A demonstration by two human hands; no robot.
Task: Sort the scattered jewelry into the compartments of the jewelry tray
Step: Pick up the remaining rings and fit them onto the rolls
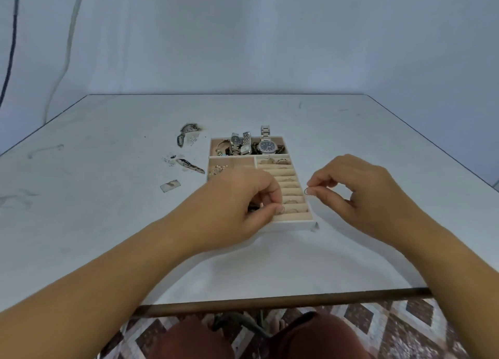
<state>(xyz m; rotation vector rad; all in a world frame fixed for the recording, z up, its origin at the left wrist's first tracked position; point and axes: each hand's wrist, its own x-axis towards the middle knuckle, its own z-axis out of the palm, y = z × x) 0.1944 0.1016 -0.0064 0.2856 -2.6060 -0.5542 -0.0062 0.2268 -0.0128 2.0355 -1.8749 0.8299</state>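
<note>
The jewelry tray (294,225) lies at the table's middle. Its back compartment holds several watches (267,145), its left compartment small earrings (218,168), and its right side has padded ring rows (286,181) with several rings. My right hand (359,194) hovers beside the tray's right edge and pinches a thin ring (307,191) between thumb and forefinger. My left hand (243,199) is over the tray's front left, thumb and fingers pinching a small ring (280,210) at a front ring row. The tray's front left part is hidden under this hand.
Scattered jewelry lies left of the tray: a dark patterned piece (186,133), a long clip-like piece (190,165), small bits (170,160) and a small clear packet (170,185). The table's front edge (270,302) is near my lap.
</note>
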